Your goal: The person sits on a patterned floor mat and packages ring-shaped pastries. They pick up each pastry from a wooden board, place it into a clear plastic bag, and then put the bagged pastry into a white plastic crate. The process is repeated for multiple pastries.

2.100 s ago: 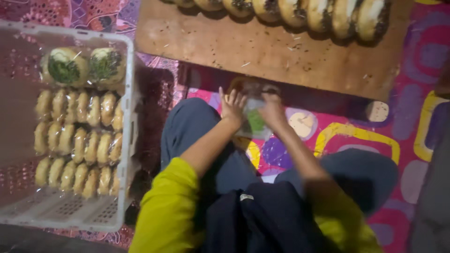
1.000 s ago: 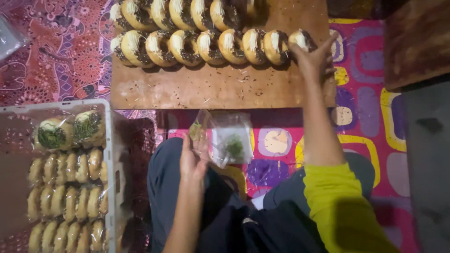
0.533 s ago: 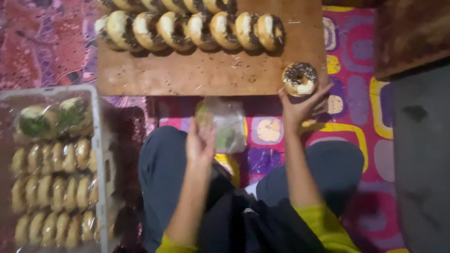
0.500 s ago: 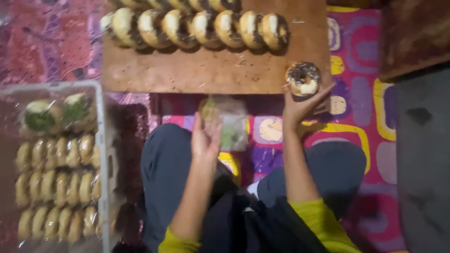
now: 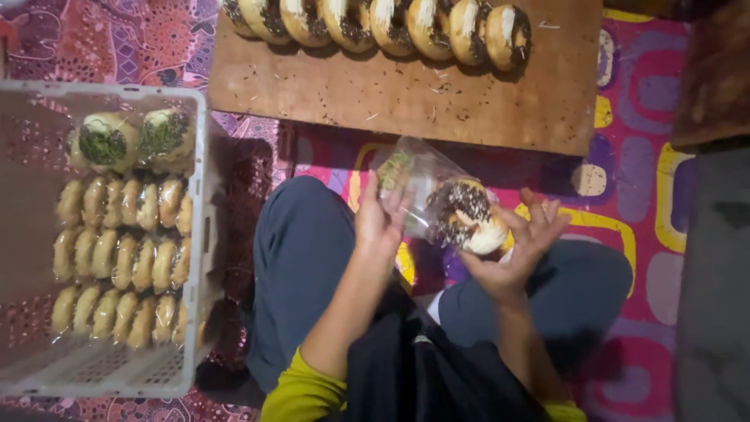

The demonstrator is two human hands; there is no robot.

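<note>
My left hand [image 5: 380, 221] holds a clear plastic bag [image 5: 418, 180] open above my lap; something green shows inside its far corner. My right hand [image 5: 518, 244] grips a round doughnut [image 5: 467, 215] topped with dark sprinkles and white cream. The doughnut sits at the bag's mouth, partly inside the plastic. Both hands are close together over my crossed legs in dark trousers.
A wooden board [image 5: 406, 86] lies ahead with a row of several sprinkled doughnuts [image 5: 383, 19] along its far edge. To my left stands a white plastic crate [image 5: 195, 234] with rows of bagged doughnuts [image 5: 121, 258]. A patterned mat [image 5: 641, 180] covers the floor.
My right hand took a doughnut from the row on the board and brought it down to the bag. My left hand kept the bag held open over my lap.
</note>
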